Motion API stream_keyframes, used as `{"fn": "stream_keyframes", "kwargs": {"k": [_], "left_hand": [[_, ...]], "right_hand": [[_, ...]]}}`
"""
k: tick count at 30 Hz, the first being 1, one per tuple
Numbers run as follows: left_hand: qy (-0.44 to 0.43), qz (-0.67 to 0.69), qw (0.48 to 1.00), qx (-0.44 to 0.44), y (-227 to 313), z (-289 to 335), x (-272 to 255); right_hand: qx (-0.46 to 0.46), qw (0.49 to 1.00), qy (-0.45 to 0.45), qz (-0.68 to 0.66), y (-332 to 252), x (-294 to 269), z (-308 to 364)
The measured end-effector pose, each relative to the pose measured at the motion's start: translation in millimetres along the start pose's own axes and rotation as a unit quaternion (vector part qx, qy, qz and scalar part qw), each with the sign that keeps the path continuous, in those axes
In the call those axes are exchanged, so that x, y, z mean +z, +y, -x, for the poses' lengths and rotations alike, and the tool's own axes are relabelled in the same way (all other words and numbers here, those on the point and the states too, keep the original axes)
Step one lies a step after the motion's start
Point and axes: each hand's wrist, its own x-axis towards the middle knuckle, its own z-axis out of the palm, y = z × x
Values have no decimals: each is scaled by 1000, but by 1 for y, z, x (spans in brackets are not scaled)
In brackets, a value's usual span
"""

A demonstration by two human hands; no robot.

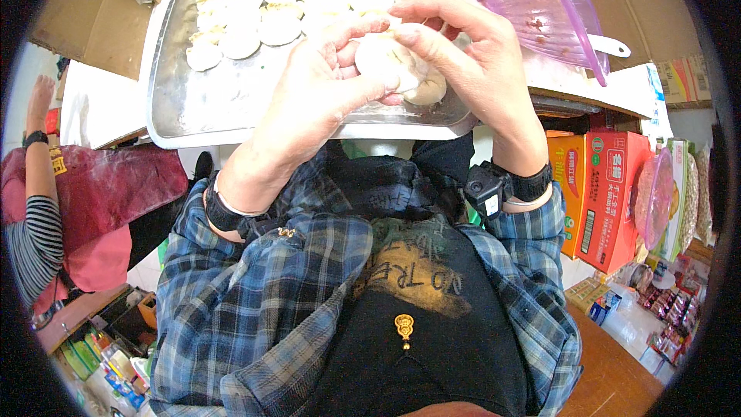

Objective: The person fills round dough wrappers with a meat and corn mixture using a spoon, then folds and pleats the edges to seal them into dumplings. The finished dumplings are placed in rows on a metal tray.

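A white dumpling is held between my two hands above the metal tray. My left hand cups it from the left, fingers curled around its side. On the other side, my right hand pinches the upper edge of the dough between thumb and fingers. Just below, another dumpling shows in part, near the tray's front. Rows of finished dumplings fill the far part of the tray, washed out by bright light. My fingers hide some of the held dough.
A purple translucent bowl with bits of filling stands right of the tray, a white handle sticking out. Red and orange boxes sit lower right. At far left is another person's striped sleeve.
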Motion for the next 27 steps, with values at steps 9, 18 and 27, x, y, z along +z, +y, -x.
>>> {"fn": "stream_keyframes", "kwargs": {"k": [9, 18, 27], "left_hand": [[-11, 6, 1000, 5, 2, 2, 1], [-21, 18, 1000, 10, 6, 2, 5], [11, -106, 994, 37, 5, -1, 2]], "right_hand": [[-23, 999, 3, 30, 6, 14, -8], [22, 995, -86, 50, -3, 17, -12], [51, 982, 113, -142, 7, -2, -1]]}}
